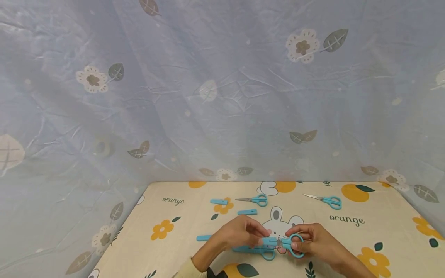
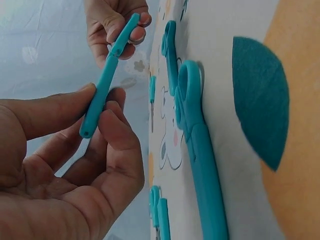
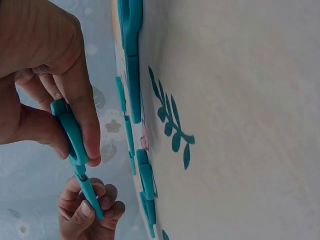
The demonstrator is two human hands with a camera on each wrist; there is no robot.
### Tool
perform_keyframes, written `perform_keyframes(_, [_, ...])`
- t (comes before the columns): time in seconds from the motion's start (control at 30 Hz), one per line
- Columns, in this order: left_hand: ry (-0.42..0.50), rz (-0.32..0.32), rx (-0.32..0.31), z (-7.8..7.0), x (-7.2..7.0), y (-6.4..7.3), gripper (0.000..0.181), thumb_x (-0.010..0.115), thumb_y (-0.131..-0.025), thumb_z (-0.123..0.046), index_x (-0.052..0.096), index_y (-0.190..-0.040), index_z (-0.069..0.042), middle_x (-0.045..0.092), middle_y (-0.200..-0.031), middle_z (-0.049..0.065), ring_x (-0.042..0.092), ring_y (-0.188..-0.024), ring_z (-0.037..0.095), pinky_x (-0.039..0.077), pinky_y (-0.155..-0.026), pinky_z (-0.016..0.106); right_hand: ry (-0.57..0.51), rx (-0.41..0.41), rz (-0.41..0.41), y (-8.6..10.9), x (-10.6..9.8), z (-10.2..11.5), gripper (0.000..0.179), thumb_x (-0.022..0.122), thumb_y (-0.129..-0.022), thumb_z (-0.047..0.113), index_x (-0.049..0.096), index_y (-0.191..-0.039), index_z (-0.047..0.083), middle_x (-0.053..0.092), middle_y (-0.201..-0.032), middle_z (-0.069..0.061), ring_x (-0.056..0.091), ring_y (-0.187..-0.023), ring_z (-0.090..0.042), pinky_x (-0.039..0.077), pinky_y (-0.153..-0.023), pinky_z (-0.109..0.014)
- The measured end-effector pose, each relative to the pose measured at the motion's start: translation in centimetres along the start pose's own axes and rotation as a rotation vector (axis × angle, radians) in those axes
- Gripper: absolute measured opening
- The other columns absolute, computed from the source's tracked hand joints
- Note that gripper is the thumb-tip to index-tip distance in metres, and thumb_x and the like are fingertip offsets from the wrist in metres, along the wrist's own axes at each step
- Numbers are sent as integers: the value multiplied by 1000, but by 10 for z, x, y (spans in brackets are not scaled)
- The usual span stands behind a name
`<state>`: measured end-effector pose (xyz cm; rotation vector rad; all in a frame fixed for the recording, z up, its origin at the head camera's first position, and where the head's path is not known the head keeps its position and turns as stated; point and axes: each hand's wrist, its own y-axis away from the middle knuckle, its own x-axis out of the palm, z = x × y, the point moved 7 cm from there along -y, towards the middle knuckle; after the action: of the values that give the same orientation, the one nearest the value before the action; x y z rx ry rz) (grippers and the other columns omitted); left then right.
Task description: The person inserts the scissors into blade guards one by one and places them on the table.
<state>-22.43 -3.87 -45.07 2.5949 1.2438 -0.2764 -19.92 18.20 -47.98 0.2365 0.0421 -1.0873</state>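
My left hand [image 1: 241, 231] pinches a light-blue blade cover [image 2: 97, 107] between thumb and fingers. In my right hand [image 1: 316, 243] are the blue handles [image 1: 296, 245] of a pair of scissors, pointing left. The cover is over most of the blades; a short strip of metal shows between it and the handles in the head view. Just below the hands on the cloth lies a second, covered pair of scissors [image 1: 253, 250]. Left of my left wrist a blue cover [image 1: 203, 238] pokes out; the wrist hides its rest.
Two bare-bladed scissors, one pair [image 1: 260, 199] at the back middle and another pair [image 1: 332, 202] at the back right, lie on the patterned cloth [image 1: 187, 220]. Near the first lie two loose covers, one [image 1: 219, 202] left and one [image 1: 247, 212] below. A printed curtain [image 1: 222, 127] hangs behind.
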Motion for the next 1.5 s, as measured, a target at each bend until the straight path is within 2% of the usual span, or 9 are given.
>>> perform_keyframes(0.13, [-27,-15,30,-1,-7,0,21,75,-91,7,84,-107,-3,83,-110,6,72,-92,6,58,-79,19,13,5,2,1,-2,2,47,75,-101,16,62,-135,-13,74,-95,-1,71,-86,-15,65,-78,-31])
perform_keyframes(0.3, [-54,-28,51,-2,-11,-1,21,76,-89,9,84,-104,-3,83,-105,7,69,-88,6,55,-77,16,23,5,-15,1,-4,4,47,76,-101,17,63,-136,-12,69,-99,-3,70,-89,-17,66,-79,-31])
perform_keyframes(0.5, [-10,-44,29,2,-7,-2,22,76,-87,12,84,-101,-2,83,-103,8,69,-84,8,54,-70,18,42,-17,-43,0,-4,3,43,77,-100,13,65,-133,-12,65,-99,-4,71,-84,-15,66,-76,-31])
perform_keyframes(0.63, [-27,-62,19,3,-5,-2,24,75,-86,13,85,-100,-4,83,-103,7,68,-82,8,54,-70,18,30,-22,-35,0,-1,2,43,77,-99,11,64,-133,-14,69,-96,-2,71,-81,-12,65,-74,-29])
perform_keyframes(0.77, [-63,-80,10,4,-2,-2,25,75,-85,14,86,-96,-7,81,-93,3,65,-80,7,52,-69,17,5,-12,-16,0,1,-1,41,76,-99,7,65,-131,-15,73,-90,0,72,-81,-11,65,-73,-28])
perform_keyframes(0.93, [-37,-74,4,5,4,-2,24,74,-84,17,85,-94,-3,74,-79,-1,61,-69,8,49,-60,19,-4,-15,-26,-2,4,-3,37,75,-97,3,66,-128,-14,70,-89,1,70,-80,-10,64,-72,-27])
perform_keyframes(1.2, [-3,-61,-19,5,8,-1,24,72,-84,18,84,-95,0,71,-75,-3,58,-64,9,48,-56,21,41,-3,-78,-3,7,-2,31,74,-94,-2,70,-123,-11,68,-89,-2,69,-80,-14,64,-70,-27])
perform_keyframes(1.5, [-38,-56,-12,1,12,0,24,75,-83,19,84,-93,-1,72,-73,-4,58,-62,8,46,-54,20,-45,1,-6,-4,14,-4,35,75,-96,-1,65,-125,-17,69,-84,1,73,-78,-14,65,-70,-30])
